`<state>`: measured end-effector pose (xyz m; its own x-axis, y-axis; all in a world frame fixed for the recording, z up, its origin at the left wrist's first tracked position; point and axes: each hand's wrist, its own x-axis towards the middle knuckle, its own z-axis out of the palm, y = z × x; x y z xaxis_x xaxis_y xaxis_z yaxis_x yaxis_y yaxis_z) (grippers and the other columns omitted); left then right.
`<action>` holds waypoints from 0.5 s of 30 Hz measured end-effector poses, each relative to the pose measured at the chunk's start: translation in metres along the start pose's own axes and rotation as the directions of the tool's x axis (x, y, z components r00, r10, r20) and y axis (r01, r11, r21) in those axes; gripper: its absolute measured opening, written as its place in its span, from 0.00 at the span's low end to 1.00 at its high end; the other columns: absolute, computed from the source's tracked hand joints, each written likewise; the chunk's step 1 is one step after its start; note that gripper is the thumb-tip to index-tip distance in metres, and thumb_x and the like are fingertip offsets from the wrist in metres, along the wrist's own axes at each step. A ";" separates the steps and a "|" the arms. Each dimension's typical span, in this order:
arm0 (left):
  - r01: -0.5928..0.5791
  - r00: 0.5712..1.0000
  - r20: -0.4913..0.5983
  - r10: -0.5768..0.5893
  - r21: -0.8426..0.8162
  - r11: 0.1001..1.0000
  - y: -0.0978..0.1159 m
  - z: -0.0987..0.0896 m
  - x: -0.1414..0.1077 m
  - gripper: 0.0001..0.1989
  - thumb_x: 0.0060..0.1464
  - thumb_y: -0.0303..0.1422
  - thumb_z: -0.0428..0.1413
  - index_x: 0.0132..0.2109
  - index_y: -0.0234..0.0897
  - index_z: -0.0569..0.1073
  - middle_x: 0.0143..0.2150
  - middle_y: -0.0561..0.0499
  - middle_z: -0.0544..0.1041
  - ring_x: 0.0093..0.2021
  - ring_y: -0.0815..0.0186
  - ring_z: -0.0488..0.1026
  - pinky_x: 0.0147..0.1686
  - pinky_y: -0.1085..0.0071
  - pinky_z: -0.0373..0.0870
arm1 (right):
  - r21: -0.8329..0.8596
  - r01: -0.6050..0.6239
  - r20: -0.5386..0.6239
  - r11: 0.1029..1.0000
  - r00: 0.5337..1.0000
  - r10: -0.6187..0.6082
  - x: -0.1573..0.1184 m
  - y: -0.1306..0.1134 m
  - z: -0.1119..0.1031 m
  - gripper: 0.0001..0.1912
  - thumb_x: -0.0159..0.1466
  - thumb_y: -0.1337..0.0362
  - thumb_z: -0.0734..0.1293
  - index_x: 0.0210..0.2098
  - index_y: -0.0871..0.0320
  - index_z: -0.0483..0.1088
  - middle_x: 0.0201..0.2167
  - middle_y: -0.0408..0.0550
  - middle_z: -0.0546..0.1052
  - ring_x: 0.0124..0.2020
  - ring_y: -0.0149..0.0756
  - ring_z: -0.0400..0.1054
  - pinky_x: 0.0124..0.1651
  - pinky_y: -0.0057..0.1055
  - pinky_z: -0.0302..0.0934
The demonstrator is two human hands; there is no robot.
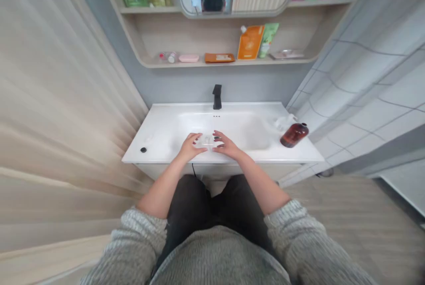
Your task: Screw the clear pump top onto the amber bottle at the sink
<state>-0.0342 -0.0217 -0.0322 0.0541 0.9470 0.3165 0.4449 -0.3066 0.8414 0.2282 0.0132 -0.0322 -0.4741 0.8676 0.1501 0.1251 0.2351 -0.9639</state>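
Head view: bare forearms reaching forward out of grey knit sleeves, across the front edge of a white vanity basin. Left hand open and palm down, fingers loosely curved, not clenched; right hand the same, fingertips angled inward. Between the two hands, low in the bowl near the front edge, a small transparent object (shape hard to make out, its edges lost against the white); contact with either hand impossible to tell. At the back edge, a matte black faucet. Near the right edge, an amber glass bottle, with a blurred whitish item just behind it. Near the left edge, a small black round piece.
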 end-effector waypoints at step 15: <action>0.490 0.746 -0.632 -0.210 0.308 0.816 -0.033 -0.146 -0.066 0.18 0.62 0.45 0.60 0.52 0.40 0.81 0.51 0.42 0.83 0.49 0.51 0.81 0.59 0.50 0.77 | 0.073 -0.001 -0.187 0.997 0.982 0.015 0.008 0.017 0.006 0.39 0.46 0.49 0.85 0.53 0.49 0.72 0.53 0.51 0.78 0.57 0.51 0.73 0.49 0.43 0.75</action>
<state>-0.1833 -0.0883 -0.0167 -0.6177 0.7108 0.3366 0.6647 0.2431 0.7064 0.2212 0.0214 -0.0488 -0.3010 0.9376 0.1741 0.0622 0.2015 -0.9775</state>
